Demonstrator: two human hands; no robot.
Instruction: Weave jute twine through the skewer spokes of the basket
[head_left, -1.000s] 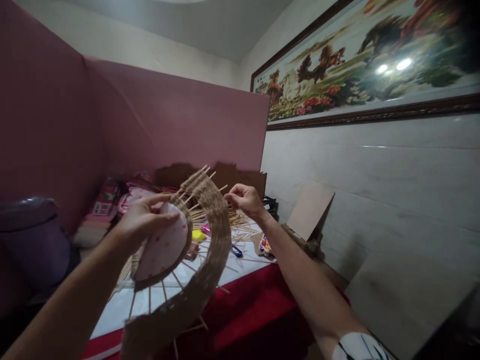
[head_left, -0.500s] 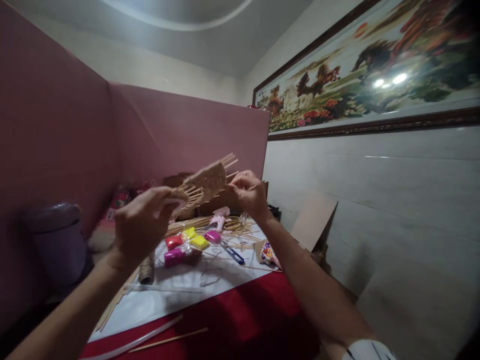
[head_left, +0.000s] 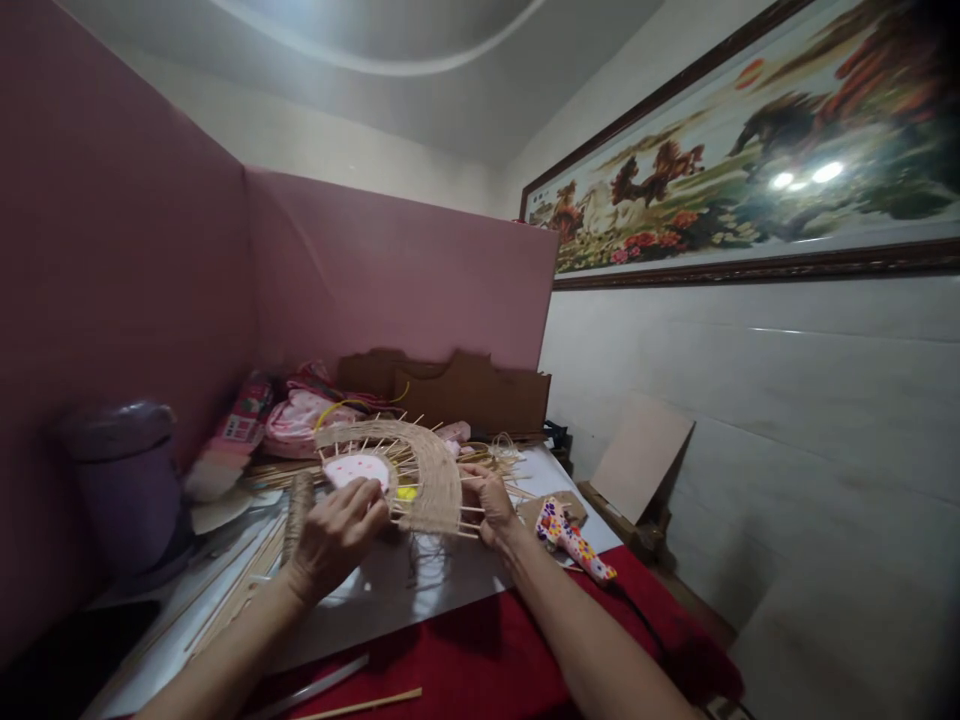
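Observation:
Between my hands is a fan-shaped frame of thin sticks woven with twine (head_left: 439, 475), held above the table with its broad face showing. A white half-round piece with pink dots (head_left: 358, 470) sits at its inner side. My left hand (head_left: 341, 530) is closed at the lower edge of this white piece, its fingertips partly hidden. At the other end, my right hand (head_left: 489, 505) pinches the frame near its protruding stick ends. A roll of twine (head_left: 300, 510) stands beside my left hand. Right of my right hand lies a flower-patterned glue gun (head_left: 574, 540).
White paper (head_left: 330, 630) over a red cloth (head_left: 480, 650) covers the table. Loose sticks (head_left: 240, 590) lie at left, near a lidded bin (head_left: 124, 490). Cut cardboard (head_left: 472, 395) stands at the back. A yellow packet (head_left: 406, 493) shows through the frame.
Both hands have come down with the woven frame, which has turned from nearly edge-on to broad face visible. The view has shifted slightly, and the glue gun is now more in sight.

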